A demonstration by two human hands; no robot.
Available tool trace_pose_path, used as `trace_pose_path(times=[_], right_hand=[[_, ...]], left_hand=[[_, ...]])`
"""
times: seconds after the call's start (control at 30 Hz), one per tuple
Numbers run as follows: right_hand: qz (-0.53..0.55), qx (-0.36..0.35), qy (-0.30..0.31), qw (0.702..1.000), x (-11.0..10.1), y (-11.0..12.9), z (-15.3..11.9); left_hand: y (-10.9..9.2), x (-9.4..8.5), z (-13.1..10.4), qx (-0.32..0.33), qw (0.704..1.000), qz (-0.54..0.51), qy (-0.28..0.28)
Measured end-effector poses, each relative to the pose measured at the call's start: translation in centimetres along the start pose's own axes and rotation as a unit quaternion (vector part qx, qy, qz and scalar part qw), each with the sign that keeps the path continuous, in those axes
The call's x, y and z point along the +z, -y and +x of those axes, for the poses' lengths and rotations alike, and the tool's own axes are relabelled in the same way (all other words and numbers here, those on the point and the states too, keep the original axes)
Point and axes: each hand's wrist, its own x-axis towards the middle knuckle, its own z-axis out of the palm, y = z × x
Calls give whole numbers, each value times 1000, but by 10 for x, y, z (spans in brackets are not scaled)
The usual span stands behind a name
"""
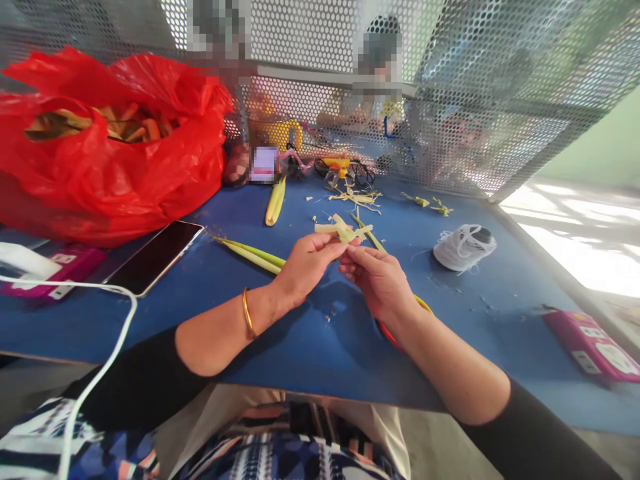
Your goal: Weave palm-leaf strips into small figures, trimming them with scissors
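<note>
Head view has the left hand (311,267) and right hand (377,277) pinching the pale strips (345,231) between fingertips, above the table (310,353). Folding or knotting seems underway; the next move likely calls for steady fingers, gentle tension.

Blue table (310,360); perforated metal partition (305,40); pale green wall (600,140); sunlit floor (585,253).

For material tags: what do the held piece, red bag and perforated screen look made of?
Held piece: probably plant leaf strips, matte; pale green, flat, folded over.
Red bag: thin glossy plastic; crinkles and bright highlights.
Perforated screen: likely metal, grey, dull sheen; regular punched-looking holes, though coated plastic isn't ruled out.
</note>
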Motion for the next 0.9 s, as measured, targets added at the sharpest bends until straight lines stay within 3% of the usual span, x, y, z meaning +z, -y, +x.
trace_pose_path(times=[0.27,0.6,0.77,0.9], right_hand=[[1,-47,15,999,3,-1,-4],[-135,-111,34,984,3,2,-5],[-205,-158,77,963,1,3,-6],[-268,-190,32,944,-6,11,-3]], left_hand=[[7,-1,3,3,999,-35,-41],[2,-5,3,-5,999,-20,-41],[1,-5,3,-18,998,-36,-55],[-4,-9,4,-38,997,-14,-64]])
